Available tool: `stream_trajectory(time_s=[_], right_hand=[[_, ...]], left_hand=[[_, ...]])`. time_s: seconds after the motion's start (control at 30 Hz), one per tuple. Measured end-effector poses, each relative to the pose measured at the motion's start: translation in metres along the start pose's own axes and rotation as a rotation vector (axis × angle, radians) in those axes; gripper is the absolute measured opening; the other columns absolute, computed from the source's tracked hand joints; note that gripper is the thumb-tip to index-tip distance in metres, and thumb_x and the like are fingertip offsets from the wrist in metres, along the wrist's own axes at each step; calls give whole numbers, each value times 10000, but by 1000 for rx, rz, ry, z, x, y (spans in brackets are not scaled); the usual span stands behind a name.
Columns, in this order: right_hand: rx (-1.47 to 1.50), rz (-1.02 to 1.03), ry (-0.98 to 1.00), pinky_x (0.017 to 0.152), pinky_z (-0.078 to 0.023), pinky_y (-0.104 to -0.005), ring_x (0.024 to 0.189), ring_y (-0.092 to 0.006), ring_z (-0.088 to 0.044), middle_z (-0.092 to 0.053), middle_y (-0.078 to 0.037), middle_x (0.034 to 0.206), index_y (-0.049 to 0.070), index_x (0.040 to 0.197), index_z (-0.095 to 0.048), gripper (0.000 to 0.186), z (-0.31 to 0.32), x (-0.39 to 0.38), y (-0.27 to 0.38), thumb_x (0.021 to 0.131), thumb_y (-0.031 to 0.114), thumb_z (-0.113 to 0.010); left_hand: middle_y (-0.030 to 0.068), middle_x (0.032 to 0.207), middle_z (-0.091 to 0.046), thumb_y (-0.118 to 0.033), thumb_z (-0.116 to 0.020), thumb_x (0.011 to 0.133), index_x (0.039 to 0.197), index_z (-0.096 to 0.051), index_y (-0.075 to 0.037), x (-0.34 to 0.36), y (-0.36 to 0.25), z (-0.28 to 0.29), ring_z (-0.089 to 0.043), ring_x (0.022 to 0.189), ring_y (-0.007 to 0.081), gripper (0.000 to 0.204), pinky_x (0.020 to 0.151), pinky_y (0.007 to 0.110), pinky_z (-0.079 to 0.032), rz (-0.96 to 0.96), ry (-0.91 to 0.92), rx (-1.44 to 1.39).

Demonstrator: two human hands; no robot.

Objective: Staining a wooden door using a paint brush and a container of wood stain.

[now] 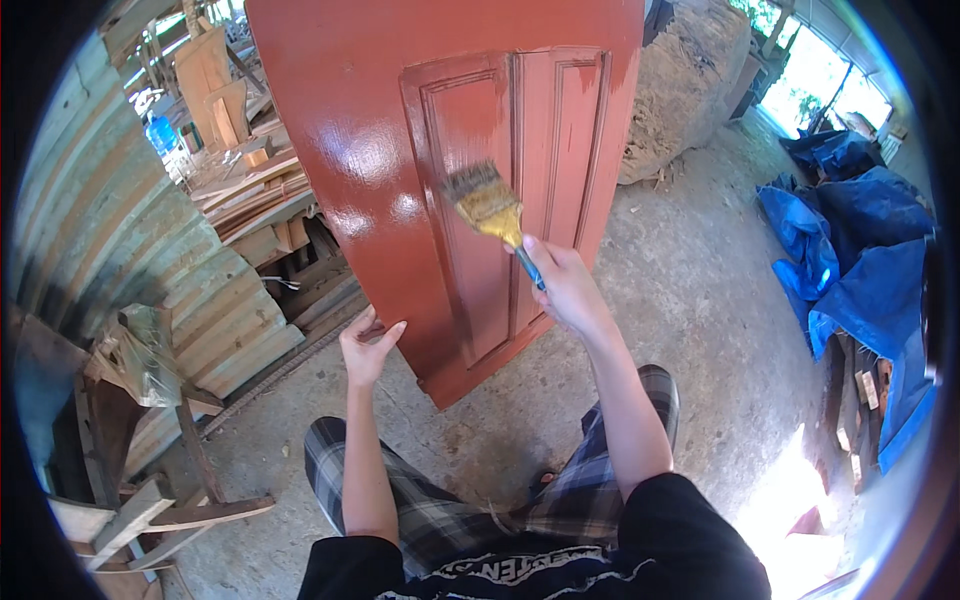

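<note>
A reddish-brown panelled wooden door stands in front of me, with a glossy wet-looking surface on its left side and duller, lighter panels on the right. My right hand is closed around the blue handle of a paintbrush. The brush has a wide yellow ferrule and dark bristles, and these lie over the left raised panel; I cannot tell whether they touch it. At the door's lower left edge is my left hand, fingers bent behind the edge and thumb apart on the front side.
Corrugated metal sheeting and stacked timber stand at the left. A wooden chair-like frame is at the lower left. Behind the door's right side sits a large rough block. Blue tarpaulin covers wood on the right, over the concrete floor.
</note>
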State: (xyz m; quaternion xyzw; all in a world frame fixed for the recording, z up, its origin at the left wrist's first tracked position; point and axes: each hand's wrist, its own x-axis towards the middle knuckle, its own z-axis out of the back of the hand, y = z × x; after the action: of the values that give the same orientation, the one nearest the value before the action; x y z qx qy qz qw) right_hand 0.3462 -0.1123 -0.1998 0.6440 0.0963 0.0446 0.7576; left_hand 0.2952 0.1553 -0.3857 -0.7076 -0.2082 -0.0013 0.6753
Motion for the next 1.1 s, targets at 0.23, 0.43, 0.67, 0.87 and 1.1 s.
stream_trajectory(time_s=[0.23,0.43,0.67,0.87,1.1], right_hand=[[13,242,-67,414,-282,-248,451,-43,-348,-373,47,544,33,748,-550,424,-6,9,93,994,368,-468],[-451,229,-274,775,-447,-553,905,-508,-545,-593,-299,912,27,989,-604,409,-41,-2,6,987,380,-398],[-716,69,-290,728,-487,-509,814,-449,-613,-642,-249,813,55,925,-669,355,-24,-42,6,950,364,-496],[-677,260,-367,683,-498,-485,739,-415,-632,-639,-230,736,69,939,-686,348,-12,-25,55,925,389,-549],[-842,526,-585,514,-490,-443,567,-366,-627,-624,-173,616,130,1010,-698,313,-26,-24,45,913,399,-570]], left_hand=[[39,1046,-665,6,-738,754,1208,-613,9,-1,-9,-4,-642,865,113,470,786,252,-525,26,18,51],[59,1131,-645,1,-744,749,1223,-601,9,-2,-5,-2,-647,868,124,494,787,261,-532,16,-8,27],[74,1192,-625,-1,-745,749,1230,-596,4,0,-12,-5,-646,855,120,504,773,265,-538,-16,14,56],[72,1161,-633,6,-739,749,1257,-577,-5,-2,-6,-2,-643,863,114,533,775,266,-535,-33,13,52],[62,1149,-632,2,-737,753,1255,-581,-5,-2,-5,-3,-638,874,117,526,796,268,-515,-43,19,23]])
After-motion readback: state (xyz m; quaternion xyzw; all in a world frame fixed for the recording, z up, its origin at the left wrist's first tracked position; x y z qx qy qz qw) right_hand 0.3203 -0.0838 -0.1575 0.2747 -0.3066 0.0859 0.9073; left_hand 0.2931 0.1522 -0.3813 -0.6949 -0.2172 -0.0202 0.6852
